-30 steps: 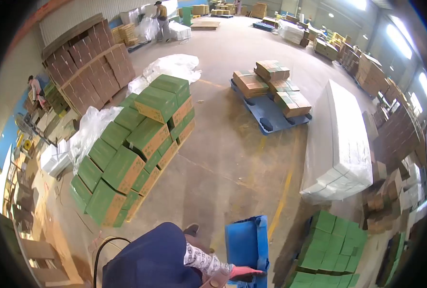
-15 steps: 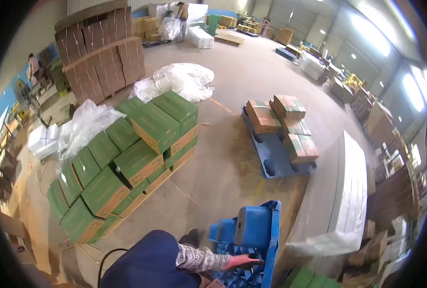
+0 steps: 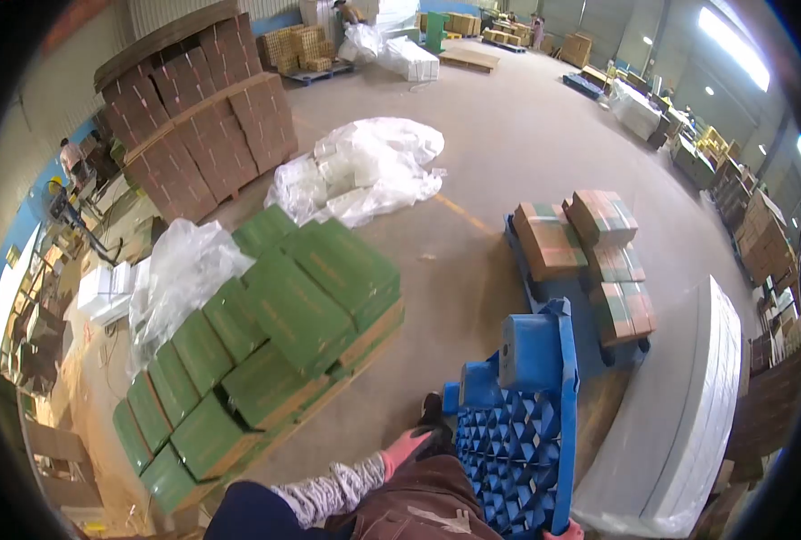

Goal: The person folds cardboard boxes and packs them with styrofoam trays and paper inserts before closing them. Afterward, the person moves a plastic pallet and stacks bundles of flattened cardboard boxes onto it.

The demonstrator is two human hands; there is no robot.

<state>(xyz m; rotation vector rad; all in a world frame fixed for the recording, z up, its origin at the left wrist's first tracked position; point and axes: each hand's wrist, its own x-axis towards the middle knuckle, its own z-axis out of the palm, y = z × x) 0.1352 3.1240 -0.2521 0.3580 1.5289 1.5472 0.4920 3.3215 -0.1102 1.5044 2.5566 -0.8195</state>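
A blue plastic pallet (image 3: pixel 517 441) stands tilted on edge in front of me, its latticed face and block feet showing. My right hand (image 3: pixel 564 532), in a pink glove, closes around the pallet's edge at the bottom of the view; most of it is cut off. My left hand (image 3: pixel 406 449), pink-gloved below a grey patterned sleeve, is down by my leg, left of the pallet and apart from it. Its fingers merge with dark clothing and shoe, so their pose is unclear.
Green cartons (image 3: pixel 283 306) are stacked at left, with plastic wrap (image 3: pixel 364 166) behind. Beyond the tilted pallet, tan cartons (image 3: pixel 549 238) sit on another blue pallet. A white wrapped stack (image 3: pixel 679 432) stands close at right. Brown cartons (image 3: pixel 211 135) rise at back left.
My left hand has come off the pallet and moved left to my leg. The pallet now appears higher and more upright. My right hand has come into view on its edge.
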